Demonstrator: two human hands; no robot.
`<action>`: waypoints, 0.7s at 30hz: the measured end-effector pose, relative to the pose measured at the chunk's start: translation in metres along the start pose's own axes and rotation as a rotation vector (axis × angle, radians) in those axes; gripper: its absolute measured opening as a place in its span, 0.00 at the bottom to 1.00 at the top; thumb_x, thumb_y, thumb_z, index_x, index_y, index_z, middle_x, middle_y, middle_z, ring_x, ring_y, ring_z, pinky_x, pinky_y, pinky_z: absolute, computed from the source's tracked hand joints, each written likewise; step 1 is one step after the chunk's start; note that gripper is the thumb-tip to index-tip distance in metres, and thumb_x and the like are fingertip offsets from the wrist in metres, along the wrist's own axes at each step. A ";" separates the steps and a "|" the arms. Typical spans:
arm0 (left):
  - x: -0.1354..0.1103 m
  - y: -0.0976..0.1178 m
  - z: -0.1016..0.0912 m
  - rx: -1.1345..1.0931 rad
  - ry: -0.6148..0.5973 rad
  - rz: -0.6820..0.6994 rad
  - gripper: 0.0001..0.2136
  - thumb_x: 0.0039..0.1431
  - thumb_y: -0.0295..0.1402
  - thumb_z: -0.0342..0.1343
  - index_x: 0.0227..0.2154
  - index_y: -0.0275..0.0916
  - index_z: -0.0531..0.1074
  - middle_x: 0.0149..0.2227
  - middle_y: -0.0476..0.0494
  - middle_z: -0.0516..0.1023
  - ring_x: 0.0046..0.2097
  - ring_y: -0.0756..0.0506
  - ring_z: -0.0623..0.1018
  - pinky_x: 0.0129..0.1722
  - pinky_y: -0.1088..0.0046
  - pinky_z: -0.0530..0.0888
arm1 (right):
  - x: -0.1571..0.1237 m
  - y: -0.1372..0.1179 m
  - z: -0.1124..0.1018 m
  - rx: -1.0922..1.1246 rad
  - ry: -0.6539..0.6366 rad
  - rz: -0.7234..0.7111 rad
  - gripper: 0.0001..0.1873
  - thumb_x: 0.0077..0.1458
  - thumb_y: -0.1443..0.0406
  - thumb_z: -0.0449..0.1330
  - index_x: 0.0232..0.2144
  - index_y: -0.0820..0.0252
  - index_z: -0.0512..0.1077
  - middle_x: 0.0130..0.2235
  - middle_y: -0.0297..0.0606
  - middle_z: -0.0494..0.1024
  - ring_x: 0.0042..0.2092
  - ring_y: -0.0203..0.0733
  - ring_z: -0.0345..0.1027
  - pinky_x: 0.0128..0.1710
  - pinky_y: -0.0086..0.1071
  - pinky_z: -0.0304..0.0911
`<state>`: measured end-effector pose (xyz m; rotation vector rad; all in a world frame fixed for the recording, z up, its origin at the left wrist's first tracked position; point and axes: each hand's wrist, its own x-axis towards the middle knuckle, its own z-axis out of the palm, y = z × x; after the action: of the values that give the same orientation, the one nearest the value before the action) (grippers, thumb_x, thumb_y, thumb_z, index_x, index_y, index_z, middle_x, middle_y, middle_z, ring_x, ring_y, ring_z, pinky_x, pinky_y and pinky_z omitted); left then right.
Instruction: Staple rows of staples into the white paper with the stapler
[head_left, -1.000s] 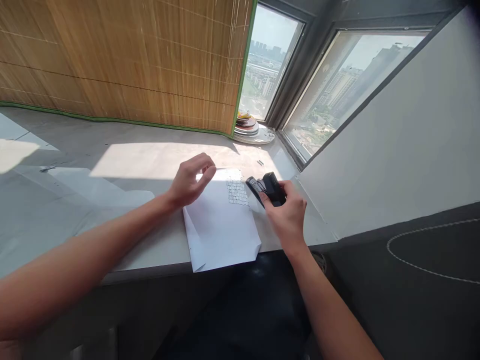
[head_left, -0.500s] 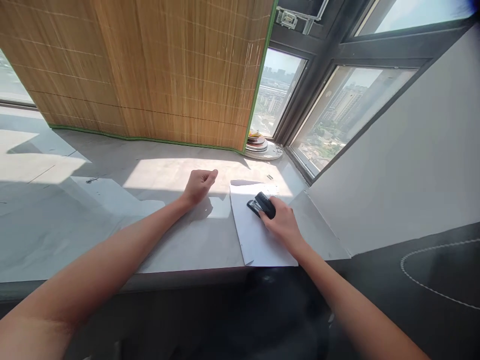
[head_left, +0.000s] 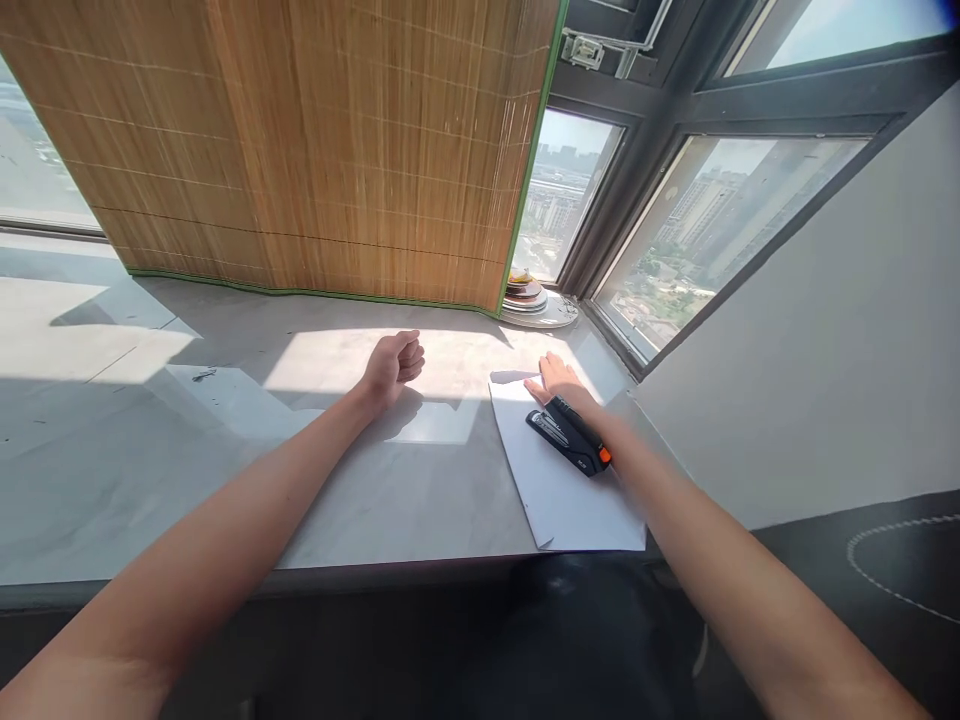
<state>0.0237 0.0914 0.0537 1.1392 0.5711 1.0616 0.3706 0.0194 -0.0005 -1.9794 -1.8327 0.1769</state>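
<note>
A white sheet of paper (head_left: 570, 495) lies on the grey stone sill (head_left: 360, 500) near its front edge. A black stapler (head_left: 568, 437) with an orange end rests on the paper, free of any hand. My right hand (head_left: 559, 381) lies flat just beyond the stapler at the paper's far end, fingers stretched out. My left hand (head_left: 394, 364) is curled into a loose fist on the sill, left of the paper and apart from it; nothing shows in it.
A bamboo blind (head_left: 300, 150) hangs along the back of the sill. A stack of plates (head_left: 529, 298) sits in the far corner by the window. A white wall (head_left: 810, 330) rises at the right. A small dark scrap (head_left: 202, 375) lies at the left.
My right hand let go of the stapler, left it on the paper and moved past it to lie flat. My left hand stayed fisted. The view shifted left.
</note>
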 end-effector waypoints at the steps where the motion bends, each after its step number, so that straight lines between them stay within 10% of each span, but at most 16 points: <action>1: 0.002 0.002 -0.002 -0.037 0.008 -0.011 0.27 0.60 0.37 0.62 0.18 0.42 0.47 0.20 0.57 0.43 0.20 0.55 0.47 0.19 0.74 0.47 | 0.004 -0.005 0.008 -0.004 -0.011 0.000 0.31 0.63 0.49 0.62 0.61 0.59 0.73 0.71 0.55 0.66 0.76 0.68 0.50 0.74 0.62 0.48; 9: 0.009 0.024 -0.030 -0.250 0.062 0.103 0.29 0.64 0.38 0.61 0.19 0.41 0.43 0.18 0.55 0.43 0.19 0.54 0.49 0.19 0.72 0.53 | 0.017 -0.135 0.061 -0.022 0.014 -0.102 0.37 0.72 0.48 0.53 0.66 0.74 0.68 0.73 0.62 0.60 0.77 0.67 0.47 0.73 0.60 0.47; 14: 0.004 0.040 -0.048 -0.319 0.026 0.069 0.30 0.65 0.36 0.59 0.18 0.41 0.42 0.16 0.55 0.45 0.18 0.54 0.51 0.18 0.73 0.53 | 0.015 -0.223 0.080 0.061 0.004 -0.164 0.35 0.69 0.39 0.55 0.59 0.60 0.76 0.65 0.50 0.75 0.72 0.62 0.58 0.70 0.59 0.55; 21: 0.000 0.038 -0.046 -0.299 0.045 -0.058 0.30 0.65 0.36 0.60 0.18 0.42 0.42 0.16 0.56 0.46 0.17 0.54 0.52 0.19 0.73 0.54 | -0.002 -0.211 0.069 0.009 -0.010 -0.194 0.34 0.73 0.41 0.50 0.59 0.60 0.76 0.62 0.48 0.77 0.71 0.60 0.59 0.72 0.60 0.51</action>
<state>-0.0283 0.1131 0.0728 0.8349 0.4601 1.0837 0.1505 0.0394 0.0209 -1.7847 -2.0124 0.1353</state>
